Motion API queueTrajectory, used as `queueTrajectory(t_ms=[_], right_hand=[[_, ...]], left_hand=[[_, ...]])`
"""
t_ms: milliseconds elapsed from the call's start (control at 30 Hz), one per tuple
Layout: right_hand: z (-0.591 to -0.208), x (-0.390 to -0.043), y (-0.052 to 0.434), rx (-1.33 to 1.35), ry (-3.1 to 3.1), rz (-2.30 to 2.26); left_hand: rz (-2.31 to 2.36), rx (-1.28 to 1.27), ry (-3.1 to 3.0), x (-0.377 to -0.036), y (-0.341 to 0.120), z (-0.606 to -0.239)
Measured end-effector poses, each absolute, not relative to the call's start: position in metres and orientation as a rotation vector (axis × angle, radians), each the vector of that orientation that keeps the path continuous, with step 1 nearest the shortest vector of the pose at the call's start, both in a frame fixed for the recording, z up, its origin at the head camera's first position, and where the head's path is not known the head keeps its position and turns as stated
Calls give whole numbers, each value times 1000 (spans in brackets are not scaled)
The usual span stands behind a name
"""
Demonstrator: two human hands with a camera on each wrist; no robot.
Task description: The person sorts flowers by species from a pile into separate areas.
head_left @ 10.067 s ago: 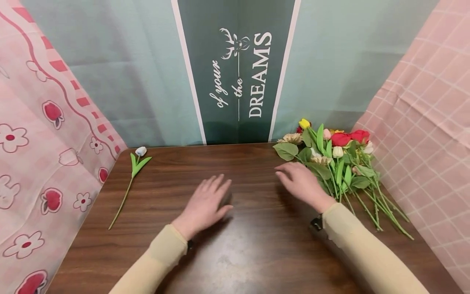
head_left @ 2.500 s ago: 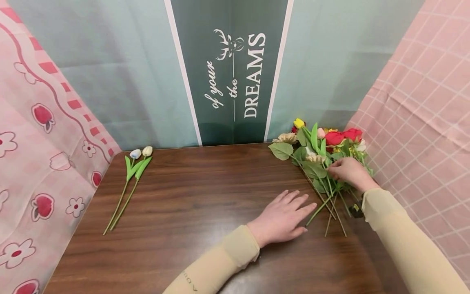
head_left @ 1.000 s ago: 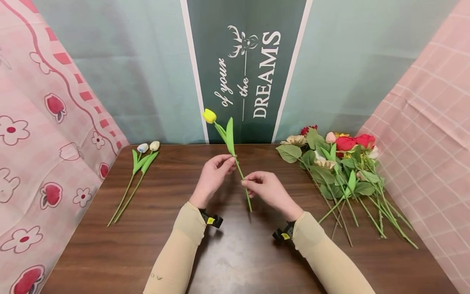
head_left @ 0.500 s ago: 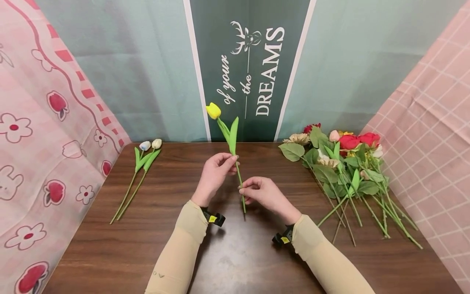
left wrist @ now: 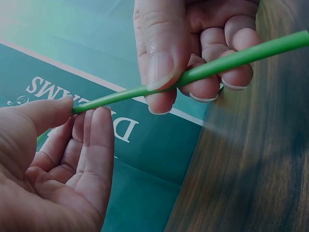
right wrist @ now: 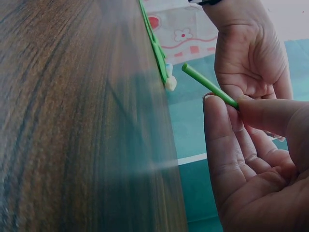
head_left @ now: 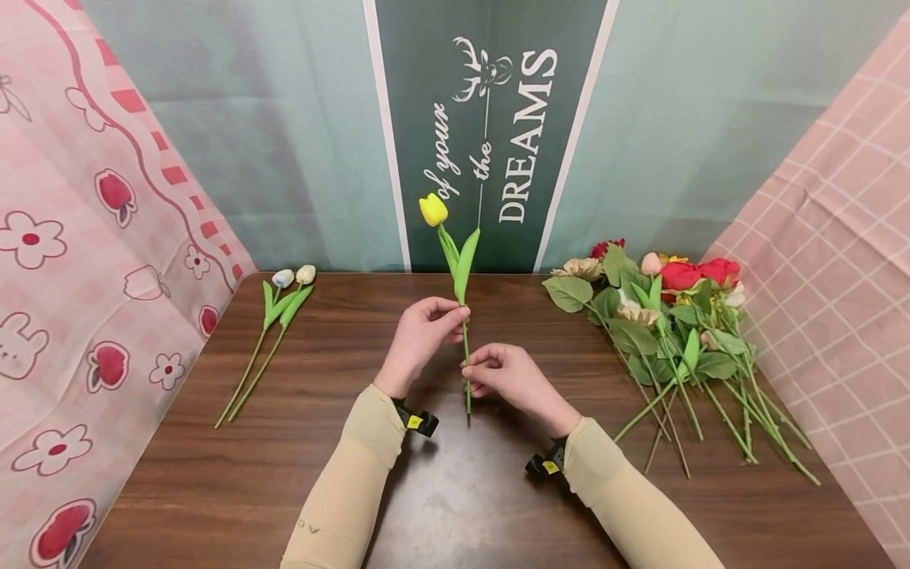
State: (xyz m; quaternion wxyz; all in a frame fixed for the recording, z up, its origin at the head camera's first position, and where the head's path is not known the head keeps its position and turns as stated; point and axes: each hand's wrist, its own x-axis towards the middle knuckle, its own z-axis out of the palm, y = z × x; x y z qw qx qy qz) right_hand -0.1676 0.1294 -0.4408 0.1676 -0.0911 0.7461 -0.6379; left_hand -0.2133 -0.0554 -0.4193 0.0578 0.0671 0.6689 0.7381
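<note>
A yellow tulip [head_left: 433,210] with green leaves stands nearly upright above the middle of the table. My left hand [head_left: 424,336] pinches its stem just under the leaves, between thumb and fingers. Lower on the same stem, my right hand [head_left: 513,381] pinches it near the cut end. In the left wrist view the green stem [left wrist: 120,96] runs from one hand to the other. The stem's blunt end [right wrist: 193,73] sticks out past the right thumb in the right wrist view. The yellow bloom is outside both wrist views.
Two pale tulips [head_left: 283,307] lie side by side at the left of the brown table [head_left: 441,506]. A heap of mixed flowers [head_left: 661,324], with red, pink and beige blooms, lies at the right. Cloth hangings [head_left: 298,142] close off the back and both sides.
A second pale tulip has joined the first at the left. The yellow tulip has come out of the heap into both hands. Over the last second it has tipped more upright, its bloom moving right.
</note>
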Motion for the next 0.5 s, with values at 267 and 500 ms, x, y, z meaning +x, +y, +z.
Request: queueTrajectory(t_ms=[267, 500], right_hand=[[-443, -169, 127, -290, 2136, -1800], [-445, -165, 122, -424, 2267, -1757]], left_hand=[[2217, 193, 2080, -213, -59, -419], [1991, 151, 2311, -214, -100, -426]])
